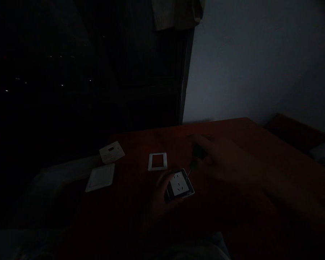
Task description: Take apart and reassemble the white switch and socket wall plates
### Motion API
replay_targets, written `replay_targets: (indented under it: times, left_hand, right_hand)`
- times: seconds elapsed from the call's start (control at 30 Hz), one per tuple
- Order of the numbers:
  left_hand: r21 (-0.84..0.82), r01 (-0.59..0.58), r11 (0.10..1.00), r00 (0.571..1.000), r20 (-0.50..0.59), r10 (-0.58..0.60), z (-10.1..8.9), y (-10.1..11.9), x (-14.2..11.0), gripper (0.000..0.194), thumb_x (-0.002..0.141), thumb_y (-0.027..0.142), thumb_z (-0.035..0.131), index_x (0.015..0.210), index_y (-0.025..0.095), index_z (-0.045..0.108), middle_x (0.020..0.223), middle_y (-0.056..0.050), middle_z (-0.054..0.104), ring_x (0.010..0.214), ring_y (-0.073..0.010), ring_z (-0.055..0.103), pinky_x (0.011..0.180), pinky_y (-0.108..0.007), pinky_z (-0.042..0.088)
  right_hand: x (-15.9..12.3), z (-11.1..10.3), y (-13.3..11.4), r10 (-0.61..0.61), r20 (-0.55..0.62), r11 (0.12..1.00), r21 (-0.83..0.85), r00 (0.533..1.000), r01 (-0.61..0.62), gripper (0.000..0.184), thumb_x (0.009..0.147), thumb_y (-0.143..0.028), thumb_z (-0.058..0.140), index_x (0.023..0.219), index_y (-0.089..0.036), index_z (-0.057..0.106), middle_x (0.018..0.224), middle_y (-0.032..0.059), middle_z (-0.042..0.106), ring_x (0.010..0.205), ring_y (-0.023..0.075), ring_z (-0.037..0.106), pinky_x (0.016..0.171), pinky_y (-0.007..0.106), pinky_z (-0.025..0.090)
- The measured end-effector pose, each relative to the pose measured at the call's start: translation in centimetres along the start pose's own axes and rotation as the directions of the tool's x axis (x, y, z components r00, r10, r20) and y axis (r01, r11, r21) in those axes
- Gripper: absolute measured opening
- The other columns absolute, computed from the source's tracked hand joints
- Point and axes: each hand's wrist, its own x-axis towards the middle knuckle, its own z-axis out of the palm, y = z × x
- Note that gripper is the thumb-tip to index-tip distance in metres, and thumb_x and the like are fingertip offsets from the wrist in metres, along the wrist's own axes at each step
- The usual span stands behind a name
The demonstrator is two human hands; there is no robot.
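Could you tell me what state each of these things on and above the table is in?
Wall socket: gripped by the left hand, slots facing up, nothing plugged in.
Screwdriver: held in the right hand, tip at the socket's edge.
White square frame: lying flat, separate from the socket.
White square plate: lying flat, unheld.
Pale card: unheld, with a cut-out.

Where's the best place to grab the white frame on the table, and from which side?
Probably pinch the white frame by its left bar, coming from above and left, one finger inside the opening: it lies flat, its middle is open, and the left hand is close to its near right corner.
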Motion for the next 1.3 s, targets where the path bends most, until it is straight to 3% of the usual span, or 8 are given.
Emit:
replay_targets:
  times: [0.1,0.27,0.47,0.67,0.83,1.03,1.2,1.3]
  left_hand:
    - [-0.007,-0.012,1.0,1.0,-0.01,0.012,0.07,-0.13,-0.05,0.071,0.077,0.04,0.072,0.139,0.031,0.04,0.149,-0.007,0.034,0.135,-0.0307,0.035,0.11,-0.048,0.033]
    - [-0.011,0.021,1.0,1.0,-0.007,-0.021,-0.08,0.25,-0.05,0.071,0.076,0.038,0.073,0.139,0.031,0.04,0.148,-0.007,0.036,0.134,-0.0309,0.037,0.108,-0.048,0.036]
    - [-0.043,-0.002,0.999,1.0,-0.006,0.002,-0.23,0.62,0.04,0.067,0.077,0.034,0.072,0.137,0.03,0.042,0.148,-0.007,0.037,0.134,-0.0301,0.036,0.109,-0.047,0.034]
    - [-0.026,0.011,1.0,1.0,-0.011,-0.011,-0.09,0.07,0.01,0.069,0.076,0.033,0.073,0.137,0.03,0.042,0.149,-0.007,0.035,0.135,-0.0302,0.035,0.11,-0.048,0.033]
    - [-0.015,0.0,1.0,1.0,-0.005,0.0,-0.27,0.23,0.02,0.069,0.076,0.035,0.073,0.137,0.031,0.042,0.148,-0.007,0.036,0.134,-0.0316,0.036,0.109,-0.048,0.035]
    - [-0.016,-0.017,1.0,1.0,-0.012,0.017,-0.35,0.42,0.09,0.071,0.076,0.034,0.072,0.139,0.034,0.039,0.148,-0.006,0.037,0.134,-0.0313,0.037,0.108,-0.049,0.035]
    - [-0.019,0.004,1.0,1.0,-0.011,-0.005,-0.22,0.25,0.02,0.071,0.075,0.034,0.073,0.138,0.032,0.04,0.148,-0.007,0.036,0.134,-0.0314,0.037,0.108,-0.048,0.036]
    - [-0.014,-0.006,1.0,1.0,-0.007,0.006,-0.17,0.22,-0.02,0.071,0.077,0.035,0.072,0.14,0.033,0.038,0.149,-0.006,0.035,0.135,-0.0307,0.035,0.109,-0.049,0.034]
  right_hand:
    - [-0.12,-0.24,0.03,-0.075,-0.028,0.995,0.058,0.997,0.076,0.047,0.08,-0.021,0.056,0.127,-0.02,0.046,0.115,0.0097,0.063,0.096,0.0213,0.063,0.074,0.029,0.046]
    - [0.42,-0.14,-0.03,0.128,-0.077,0.964,-0.225,0.989,-0.142,0.03,0.091,-0.04,0.044,0.106,-0.02,0.06,0.084,0.0081,0.07,0.072,0.0247,0.066,0.059,0.031,0.042]
    - [0.05,-0.32,-0.01,-0.018,-0.007,0.999,0.05,1.0,0.018,0.053,0.079,-0.021,0.055,0.13,-0.017,0.044,0.107,0.0088,0.067,0.088,0.0209,0.064,0.071,0.029,0.047]
    - [0.08,-0.2,0.05,0.168,-0.07,0.956,-0.23,0.983,-0.18,0.037,0.09,-0.043,0.045,0.118,-0.02,0.055,0.089,0.0096,0.071,0.075,0.0264,0.067,0.061,0.033,0.044]
    - [-0.09,-0.35,0.01,0.003,-0.002,0.999,-0.047,1.0,-0.003,0.049,0.082,-0.025,0.055,0.129,-0.018,0.043,0.108,0.0091,0.067,0.09,0.0228,0.064,0.069,0.03,0.046]
    - [0.17,-0.09,-0.3,0.127,-0.075,0.96,-0.24,0.989,-0.142,0.033,0.093,-0.04,0.042,0.115,-0.019,0.054,0.092,0.0099,0.07,0.078,0.0256,0.066,0.06,0.031,0.042]
    - [-0.06,-0.33,-0.34,0.035,-0.001,0.998,-0.056,0.999,-0.035,0.046,0.084,-0.026,0.053,0.129,-0.02,0.043,0.105,0.0071,0.068,0.086,0.0216,0.065,0.066,0.029,0.044]
    - [-0.01,-0.3,-0.33,0.066,-0.027,0.99,-0.121,0.997,-0.068,0.043,0.086,-0.033,0.051,0.127,-0.019,0.045,0.103,0.0092,0.068,0.086,0.0242,0.065,0.064,0.03,0.044]
